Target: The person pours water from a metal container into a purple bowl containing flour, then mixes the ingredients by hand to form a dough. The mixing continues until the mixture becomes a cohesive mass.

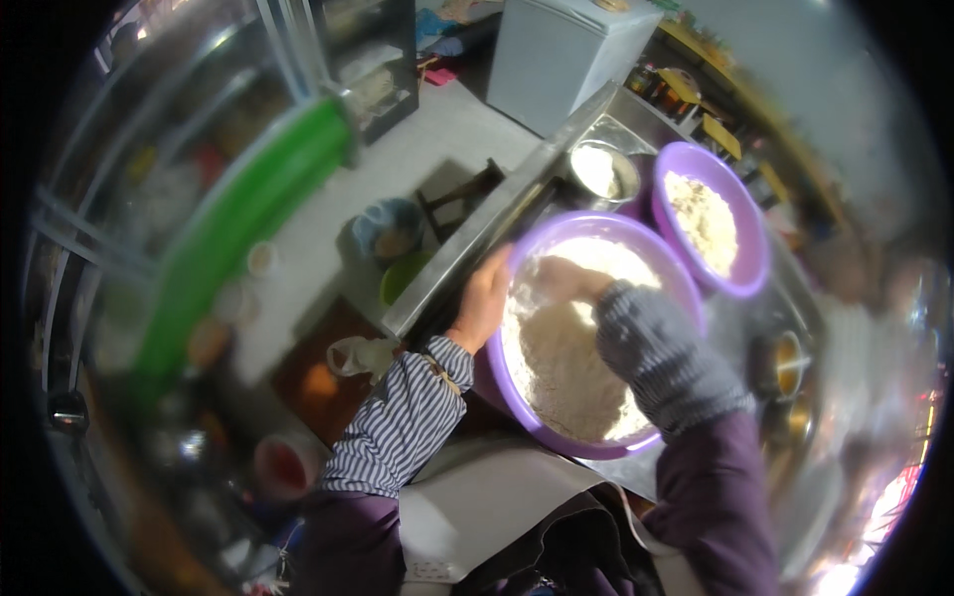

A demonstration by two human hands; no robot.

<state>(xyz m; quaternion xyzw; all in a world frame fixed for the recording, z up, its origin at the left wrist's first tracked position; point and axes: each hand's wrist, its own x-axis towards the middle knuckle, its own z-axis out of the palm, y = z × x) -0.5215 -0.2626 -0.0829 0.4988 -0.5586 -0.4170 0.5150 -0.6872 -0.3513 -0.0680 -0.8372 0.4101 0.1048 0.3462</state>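
Note:
A large purple plastic basin (519, 417) stands before me, holding pale flour (577, 365), brightly lit at the far side and shaded nearer me. Against the basin's left rim rests my left hand (484, 298), its fingers at the edge. My right hand (563, 281) reaches down into the flour near the far left part of the basin; it is blurred, and its fingertips are hidden, so whether it holds anything does not show. Beyond, to the right, a smaller purple basin (754, 257) contains crumbly, pale yellowish dough pieces or flour mixture.
A round metal container (630, 182) with white contents sits behind the large basin, on the stainless steel counter (455, 264). Metal pots (788, 365) stand at the right. On the floor at left are a wooden stool (466, 192) and a blue bag-lined container (387, 227). A white chest appliance (548, 63) stands beyond.

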